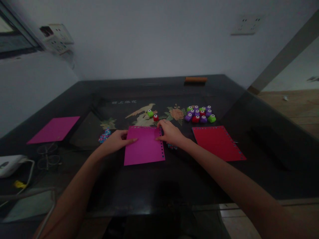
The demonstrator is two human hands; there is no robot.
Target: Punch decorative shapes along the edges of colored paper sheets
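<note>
A pink sheet of paper with punched holes along its top and right edges lies in front of me. My left hand grips its left edge, thumb on top and fingers behind. My right hand holds the upper right corner between thumb and fingers. Just beyond the sheet stand a green craft punch and a red craft punch. Beside my left hand is a pile of blue and pink paper bits. More paper bits show partly under my right hand.
A red punched sheet lies to the right, below a cluster of several punches. Another pink sheet is at the left. A brown roll lies at the back. A white device with a cable sits far left.
</note>
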